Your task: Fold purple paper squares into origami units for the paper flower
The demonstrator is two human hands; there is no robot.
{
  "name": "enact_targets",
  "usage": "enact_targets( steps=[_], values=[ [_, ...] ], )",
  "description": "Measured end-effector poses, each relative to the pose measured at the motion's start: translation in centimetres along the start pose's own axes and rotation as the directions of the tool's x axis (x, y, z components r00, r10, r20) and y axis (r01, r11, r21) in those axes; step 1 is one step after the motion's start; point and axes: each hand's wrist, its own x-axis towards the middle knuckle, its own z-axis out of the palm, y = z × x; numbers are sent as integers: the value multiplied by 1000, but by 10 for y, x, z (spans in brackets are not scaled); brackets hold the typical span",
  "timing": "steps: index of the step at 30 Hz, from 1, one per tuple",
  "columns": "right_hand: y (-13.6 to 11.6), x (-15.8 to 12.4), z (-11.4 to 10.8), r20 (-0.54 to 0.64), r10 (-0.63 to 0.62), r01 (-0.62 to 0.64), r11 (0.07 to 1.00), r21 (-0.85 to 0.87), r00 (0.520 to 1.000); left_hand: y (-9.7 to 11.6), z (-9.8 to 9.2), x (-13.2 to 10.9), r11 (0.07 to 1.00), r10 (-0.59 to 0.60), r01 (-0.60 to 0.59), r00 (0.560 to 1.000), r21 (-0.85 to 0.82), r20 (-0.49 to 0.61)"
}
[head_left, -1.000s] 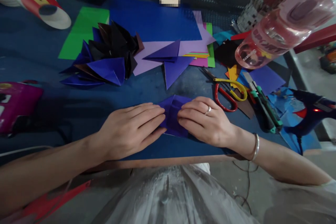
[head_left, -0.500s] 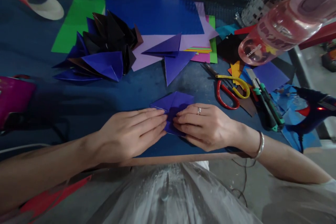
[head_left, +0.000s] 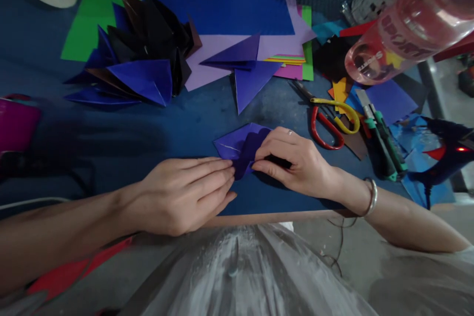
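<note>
A: ok so going left to right, which step was this?

B: far left was a spiky black-and-purple folded-paper cluster [head_left: 140,76], nobody touching it. Then the left hand [head_left: 183,192], flattened out, tips resting on the lower left of the purple folded paper [head_left: 234,144]. That paper lay between both hands on the blue tabletop [head_left: 192,126], near the front edge.

A: and the right hand [head_left: 291,158]?

B: narrow, thumb and fingers pinching the paper's right side. Couldn't tell how many layers were in there. Looked mid-fold to me, like an edge was getting lined up.

A: so what did the next move call for?

B: imo a steady left hand while the right squared up the layers, then a firm press along the crease. A rushed one would probably have come out crooked. The scissors [head_left: 321,102], green-handled utility knife [head_left: 378,140] and hot glue gun [head_left: 450,136] sat untouched off right.
</note>
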Motion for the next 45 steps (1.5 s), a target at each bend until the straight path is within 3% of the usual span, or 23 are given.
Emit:
enact_targets(
  steps=[7, 17, 25, 31, 37, 45],
  values=[
    [-7, 5, 8, -34, 117, -120, 986, -112, 993, 1, 2, -1, 1000, -11, 11, 1000, 13, 2],
    [-7, 7, 14, -7, 92, -90, 953, -289, 996, 2, -1, -1, 999, -36, 36, 999, -11, -22],
    [-8, 7, 14, 1, 91, -86, 945, -316, 996, -1, -4, 1, 999, -14, 15, 999, 30, -33],
    [-6, 6, 15, 11, 101, -93, 945, -315, 995, 1, -5, 6, 995, -17, 11, 998, 98, 63],
    [-6, 6, 14, 7, 104, -96, 946, -308, 995, 4, -3, 10, 996, -81, 77, 990, 42, 112],
    [-8, 6, 10, 35, 164, -147, 946, -288, 986, 3, 0, 5, 992, -121, 120, 991, 30, 58]
  ],
)
